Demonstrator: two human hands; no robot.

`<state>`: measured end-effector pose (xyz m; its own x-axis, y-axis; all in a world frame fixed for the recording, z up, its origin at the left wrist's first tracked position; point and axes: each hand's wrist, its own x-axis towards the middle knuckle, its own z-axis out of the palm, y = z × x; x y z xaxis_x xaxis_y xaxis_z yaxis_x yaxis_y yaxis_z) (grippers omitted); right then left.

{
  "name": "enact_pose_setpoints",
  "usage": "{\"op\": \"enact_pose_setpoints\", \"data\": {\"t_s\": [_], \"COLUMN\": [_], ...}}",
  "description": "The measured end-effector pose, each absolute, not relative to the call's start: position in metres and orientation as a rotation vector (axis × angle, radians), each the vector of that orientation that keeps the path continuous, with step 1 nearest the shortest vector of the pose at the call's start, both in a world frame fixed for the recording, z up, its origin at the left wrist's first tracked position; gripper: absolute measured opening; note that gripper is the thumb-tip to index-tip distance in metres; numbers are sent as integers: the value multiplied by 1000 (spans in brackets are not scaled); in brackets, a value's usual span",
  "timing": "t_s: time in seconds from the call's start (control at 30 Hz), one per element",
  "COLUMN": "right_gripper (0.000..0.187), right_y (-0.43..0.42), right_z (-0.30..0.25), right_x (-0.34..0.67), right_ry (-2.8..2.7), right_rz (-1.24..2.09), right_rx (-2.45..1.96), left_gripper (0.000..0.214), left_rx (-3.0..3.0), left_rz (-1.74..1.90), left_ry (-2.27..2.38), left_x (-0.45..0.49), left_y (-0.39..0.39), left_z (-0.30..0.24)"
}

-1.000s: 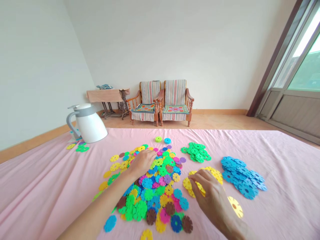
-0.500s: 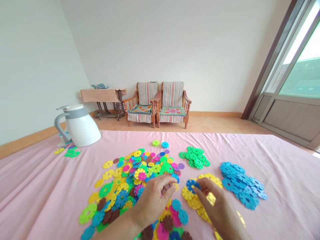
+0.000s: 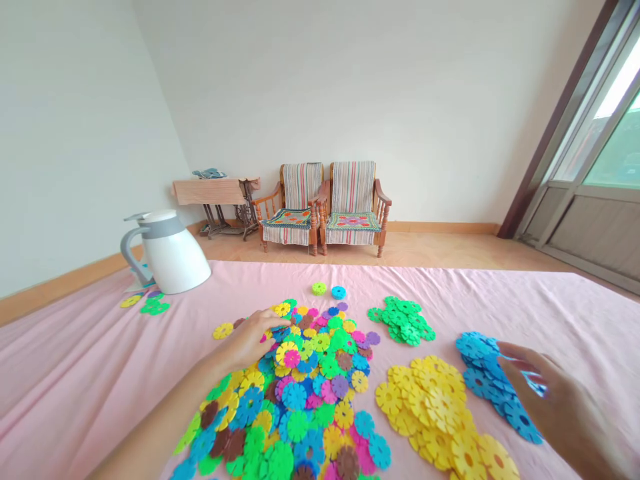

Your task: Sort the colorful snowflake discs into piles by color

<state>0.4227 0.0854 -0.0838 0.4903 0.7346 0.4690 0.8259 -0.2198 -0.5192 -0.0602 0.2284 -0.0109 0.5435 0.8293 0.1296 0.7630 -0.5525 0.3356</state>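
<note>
- Left hand (image 3: pixel 249 341): lies palm-down on the top left of the mixed pile of plastic snowflake discs (image 3: pixel 300 393), with its fingers stretched out and close together, touching the discs and not closed on any one.
- Right hand (image 3: pixel 556 400): is at the edge of the blue discs (image 3: pixel 483 373), with its fingers (image 3: pixel 520 357) curled over them. A blue piece shows behind the fingers, but I cannot tell whether the hand is clamped on it.
- The yellow discs (image 3: pixel 427 413) form a dense heap between the mixed pile and the blue ones, and the bottom of the heap is cut off by the frame edge.
- The green discs (image 3: pixel 403 320) sit in a separate cluster beyond the yellow heap.
- A lime disc (image 3: pixel 319 288) and a blue disc (image 3: pixel 339 292) lie apart, just beside each other, beyond the mixed pile.
- All of this lies on a pink sheet (image 3: pixel 90 380), and the bottom of the mixed pile is cut off too.
- A white thermal jug (image 3: pixel 173 260) with a grey handle stands at the far left of the sheet, with a few discs (image 3: pixel 153 307) near it. No writing on it can be read.
- Two striped armchairs (image 3: pixel 300 207) and a sewing-machine table (image 3: pixel 210 192) stand by the far wall. The folded items on the table are too small to make out.
</note>
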Motion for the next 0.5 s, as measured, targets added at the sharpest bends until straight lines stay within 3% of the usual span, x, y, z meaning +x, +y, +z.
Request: {"op": "enact_pose_setpoints", "data": {"t_s": [0.1, 0.23, 0.5], "right_gripper": [40, 39, 36], "right_y": [87, 87, 82], "right_z": [-92, -94, -83], "right_x": [417, 407, 390], "right_ry": [-1377, -1446, -1507], "right_rz": [31, 6, -52], "right_rx": [-1930, -1893, -1905], "left_gripper": [49, 43, 28], "left_rx": [2593, 2677, 2577], "left_rz": [321, 302, 711], "left_ry": [1245, 1212, 1399], "left_x": [-57, -53, -51], "left_y": [230, 231, 227], "left_z": [-8, -9, -21]}}
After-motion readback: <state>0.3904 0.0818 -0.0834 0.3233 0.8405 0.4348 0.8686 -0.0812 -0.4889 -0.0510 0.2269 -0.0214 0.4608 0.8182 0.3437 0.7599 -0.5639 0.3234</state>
